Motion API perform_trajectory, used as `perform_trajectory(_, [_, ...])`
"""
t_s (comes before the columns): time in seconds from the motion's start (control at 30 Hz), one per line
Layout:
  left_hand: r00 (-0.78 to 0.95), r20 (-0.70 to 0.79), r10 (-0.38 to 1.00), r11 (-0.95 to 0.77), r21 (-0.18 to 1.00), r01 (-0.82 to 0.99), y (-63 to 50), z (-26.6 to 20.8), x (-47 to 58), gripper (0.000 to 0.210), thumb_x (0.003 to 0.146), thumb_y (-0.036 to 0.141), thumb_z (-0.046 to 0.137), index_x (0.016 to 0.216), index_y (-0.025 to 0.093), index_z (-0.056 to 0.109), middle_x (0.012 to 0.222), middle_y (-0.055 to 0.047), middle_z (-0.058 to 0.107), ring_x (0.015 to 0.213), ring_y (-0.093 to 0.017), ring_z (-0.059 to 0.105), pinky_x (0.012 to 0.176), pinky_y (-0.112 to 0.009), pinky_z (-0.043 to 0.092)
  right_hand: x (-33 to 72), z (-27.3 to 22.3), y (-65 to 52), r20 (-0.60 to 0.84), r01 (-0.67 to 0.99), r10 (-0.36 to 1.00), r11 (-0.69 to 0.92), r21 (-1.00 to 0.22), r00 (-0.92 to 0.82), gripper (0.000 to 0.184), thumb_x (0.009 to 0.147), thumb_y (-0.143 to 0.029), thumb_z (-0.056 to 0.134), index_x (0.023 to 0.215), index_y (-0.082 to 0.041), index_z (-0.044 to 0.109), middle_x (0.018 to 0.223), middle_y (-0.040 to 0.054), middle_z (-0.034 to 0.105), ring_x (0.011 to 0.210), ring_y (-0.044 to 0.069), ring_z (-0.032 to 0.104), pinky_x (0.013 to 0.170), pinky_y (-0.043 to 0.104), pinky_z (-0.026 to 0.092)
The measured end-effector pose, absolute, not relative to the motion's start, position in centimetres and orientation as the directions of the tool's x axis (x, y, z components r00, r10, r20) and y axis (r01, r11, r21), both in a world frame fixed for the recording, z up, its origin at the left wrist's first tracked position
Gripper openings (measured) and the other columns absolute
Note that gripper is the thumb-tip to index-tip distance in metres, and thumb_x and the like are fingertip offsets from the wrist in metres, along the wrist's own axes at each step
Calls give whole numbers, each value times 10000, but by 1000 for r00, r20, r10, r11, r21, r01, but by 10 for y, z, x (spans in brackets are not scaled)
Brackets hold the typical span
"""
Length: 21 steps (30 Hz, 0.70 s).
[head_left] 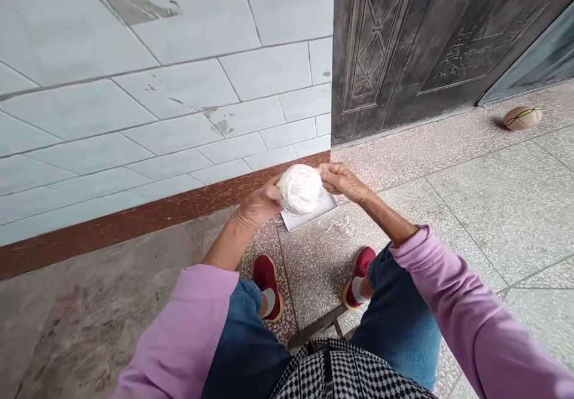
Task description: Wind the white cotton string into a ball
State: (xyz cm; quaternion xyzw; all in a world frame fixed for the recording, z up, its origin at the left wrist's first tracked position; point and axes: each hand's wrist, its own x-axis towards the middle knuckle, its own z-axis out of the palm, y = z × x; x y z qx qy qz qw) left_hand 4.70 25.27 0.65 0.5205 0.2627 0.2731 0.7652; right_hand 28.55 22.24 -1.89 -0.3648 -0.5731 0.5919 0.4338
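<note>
A round white ball of yarn [300, 189] is held up in front of me, above the floor between my feet. My left hand [262, 200] grips its left side, with the fingers partly hidden behind it. At the ball's upper right, my right hand [341, 180] is closed in a pinch against its edge. Whatever lies between those fingertips, perhaps a strand, is too small to make out. Beneath the ball, a shallow white tray [309, 218] rests on the floor, partly covered from view. Loose white strands [345, 225] lie just right of it.
A tiled wall [179, 100] with a red-brown base strip [134, 213] rises ahead. A dark carved door [403, 46] stands at the right. A basketball-like ball [522, 118] sits on the speckled floor [470, 207]. My red shoes [268, 285] flank the tray's near side.
</note>
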Motion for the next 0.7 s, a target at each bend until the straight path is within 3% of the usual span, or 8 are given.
perform_trajectory(0.13, [537, -53, 842, 248, 922, -298, 256, 13, 53, 841, 696, 684, 799, 1398, 247, 647, 1211, -146, 779, 1248, -407, 702, 946, -520, 647, 274, -26, 229, 128, 52, 948, 150, -987, -290, 519, 1038, -662, 593, 773, -219, 547, 602, -76, 392, 548, 102, 309, 524, 245, 228])
perform_trajectory(0.3, [340, -8, 941, 128, 934, -334, 273, 13, 60, 667, 704, 586, 842, 1253, 251, 670, 1182, -114, 766, 1225, -323, 688, 958, -415, 634, 264, -27, 216, 117, 304, 932, 228, -925, -343, 312, 1073, -297, 549, 790, -182, 608, 689, -32, 518, 673, 128, 480, 683, 265, 362])
perform_trajectory(0.37, [271, -39, 962, 97, 974, -205, 279, 9, 58, 660, 622, 511, 907, 1173, 230, 676, 1092, -75, 753, 1107, -282, 701, 906, -366, 615, 263, -25, 208, 100, 335, 915, 242, -911, -390, 288, 1068, -259, 553, 798, -179, 611, 697, -33, 525, 686, 132, 493, 714, 274, 371])
perform_trajectory(0.47, [218, -80, 973, 49, 988, 143, 285, 1, 52, 709, 524, 446, 963, 1137, 215, 691, 970, -14, 719, 929, -237, 674, 811, -332, 570, 267, -22, 205, 131, 316, 888, 290, -903, -440, 287, 1080, -308, 556, 840, -176, 642, 699, -37, 514, 681, 133, 473, 710, 278, 360])
perform_trajectory(0.57, [311, -107, 944, -17, 929, 371, 284, -3, 49, 718, 537, 441, 959, 1178, 212, 732, 965, -17, 737, 921, -255, 669, 809, -351, 549, 279, -20, 213, 187, 296, 899, 318, -901, -397, 349, 1079, -415, 571, 835, -176, 644, 724, -30, 521, 684, 129, 451, 683, 278, 337])
perform_trajectory(0.7, [673, -275, 687, 12, 930, 368, 272, -5, 51, 628, 609, 470, 952, 1153, 212, 772, 1046, -55, 786, 933, -287, 702, 770, -363, 545, 297, -22, 224, 173, 263, 930, 264, -928, -323, 552, 983, -663, 679, 718, -199, 542, 683, -47, 454, 656, 117, 401, 625, 273, 294])
